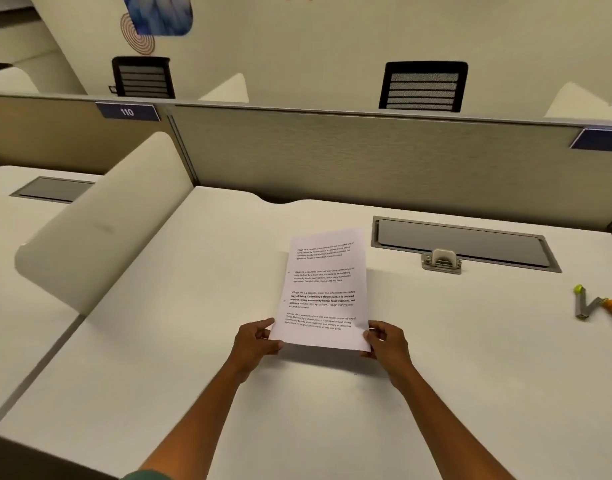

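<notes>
Paper [323, 289] is pinched at both near corners by the left hand [256, 341] and right hand [387, 344], over the desk [193, 341]. Hatch [464, 242] by the far edge is closed; pens [599, 304] lie near the right edge.

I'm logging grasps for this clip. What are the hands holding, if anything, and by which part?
Both hold one printed sheet of paper: the left hand pinches its near left corner, the right hand its near right corner.

Both hands [323, 341] pinch a printed sheet [323, 289] over the desk [159, 341].
</notes>
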Demonstrator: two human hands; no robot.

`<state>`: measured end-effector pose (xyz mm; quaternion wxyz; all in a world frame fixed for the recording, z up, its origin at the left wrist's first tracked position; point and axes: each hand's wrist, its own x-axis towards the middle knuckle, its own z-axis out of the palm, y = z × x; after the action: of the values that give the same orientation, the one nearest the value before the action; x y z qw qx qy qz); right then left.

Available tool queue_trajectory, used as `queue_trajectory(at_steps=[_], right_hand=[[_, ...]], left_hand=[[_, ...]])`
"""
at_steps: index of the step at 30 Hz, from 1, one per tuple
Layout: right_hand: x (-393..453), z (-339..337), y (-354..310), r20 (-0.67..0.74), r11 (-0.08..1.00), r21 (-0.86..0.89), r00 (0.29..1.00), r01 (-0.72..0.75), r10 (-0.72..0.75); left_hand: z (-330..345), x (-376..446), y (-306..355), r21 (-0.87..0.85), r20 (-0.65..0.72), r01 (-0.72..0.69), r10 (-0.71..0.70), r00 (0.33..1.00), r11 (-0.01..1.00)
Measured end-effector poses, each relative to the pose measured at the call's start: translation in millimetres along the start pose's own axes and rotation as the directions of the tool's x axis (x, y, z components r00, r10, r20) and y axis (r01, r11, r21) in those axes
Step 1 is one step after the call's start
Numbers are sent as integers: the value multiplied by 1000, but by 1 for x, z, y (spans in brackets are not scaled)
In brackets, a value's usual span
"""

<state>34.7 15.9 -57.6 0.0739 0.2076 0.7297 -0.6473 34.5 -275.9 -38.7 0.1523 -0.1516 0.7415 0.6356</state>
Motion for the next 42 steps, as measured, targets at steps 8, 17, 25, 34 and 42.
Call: queue_trajectory(at_steps=[8, 17, 25, 34, 42], right_hand=[[25, 109, -18, -57, 999, 13, 998, -39, 40], [56, 242, -57, -16, 997, 21, 997, -71, 72], [91, 330, -85, 19, 996, -64, 998, -61, 63], [131, 387, -103, 2, 985, -160, 998, -63, 64], [168, 417, -124, 41, 987, -154, 998, -44, 51]], left_hand=[[-100, 62, -5, -48, 8, 23, -23, 1000, 999], [-224, 125, 2, -13, -52, 37, -37, 998, 999], [-295, 167, 13, 36, -169, 32, -25, 985, 999], [-331, 206, 25, 147, -259, 81, -41, 965, 986], [-344, 251, 36, 294, -374, 91, 27, 927, 951]])
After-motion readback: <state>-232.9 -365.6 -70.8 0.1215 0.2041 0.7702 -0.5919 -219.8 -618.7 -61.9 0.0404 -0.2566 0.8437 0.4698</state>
